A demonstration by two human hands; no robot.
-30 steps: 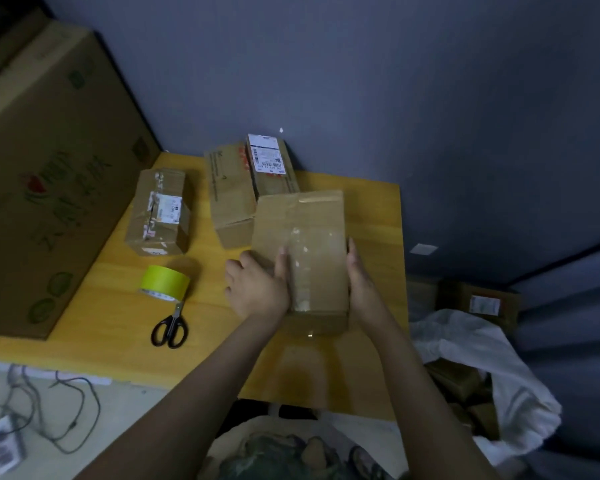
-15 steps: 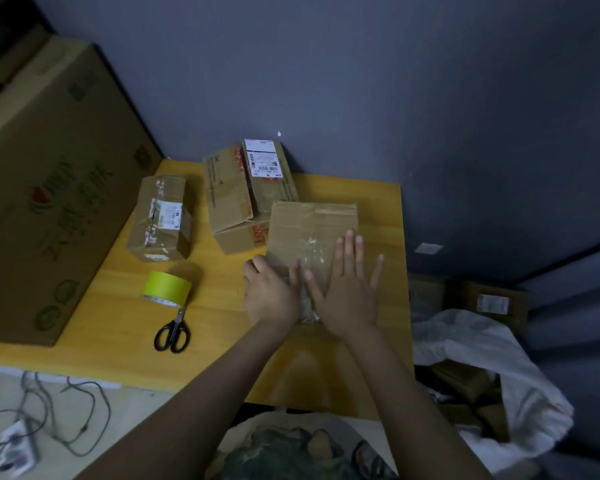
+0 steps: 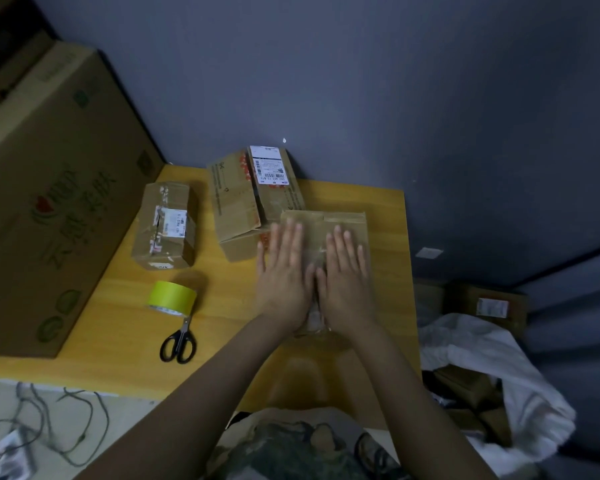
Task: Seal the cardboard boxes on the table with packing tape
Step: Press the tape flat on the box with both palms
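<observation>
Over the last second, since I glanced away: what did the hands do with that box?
Both hands let go of the box's sides and now lie flat on top, left hand and right hand side by side, pressing. Tape roll, scissors and the other boxes stayed put.

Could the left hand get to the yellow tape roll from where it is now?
Probably yes. The left hand lies flat on the box; the tape roll sits to its left with bare table between.

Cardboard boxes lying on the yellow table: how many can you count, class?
3. One box at the left, one labelled box against the wall, one box under both hands. More boxes sit off the table.
</observation>
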